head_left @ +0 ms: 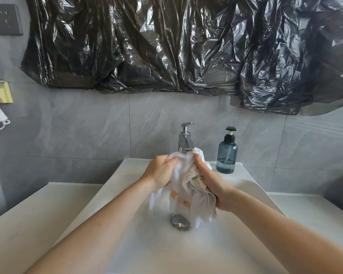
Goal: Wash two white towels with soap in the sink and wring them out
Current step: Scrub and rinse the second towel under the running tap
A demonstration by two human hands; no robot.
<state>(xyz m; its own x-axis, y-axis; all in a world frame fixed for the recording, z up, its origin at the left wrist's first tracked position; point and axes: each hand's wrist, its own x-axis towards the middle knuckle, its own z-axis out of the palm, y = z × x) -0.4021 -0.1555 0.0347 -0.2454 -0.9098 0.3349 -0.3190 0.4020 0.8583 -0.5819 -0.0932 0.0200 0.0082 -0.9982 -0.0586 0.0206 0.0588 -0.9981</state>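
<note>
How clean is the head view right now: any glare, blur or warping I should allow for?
Head view: wide-angle warping bends the white sink edges; glare streaks the crinkled black plastic sheet; the white towel bundle and its orange lettering are slightly soft; light is even, shadows faint.

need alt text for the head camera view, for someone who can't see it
Two bare hands, left hand and right hand, grip a bunched white towel under a chrome faucet, above a white sink and its metal drain. A blue-grey soap pump bottle stands on the rim at right; crumpled black plastic covers the wall above.
</note>
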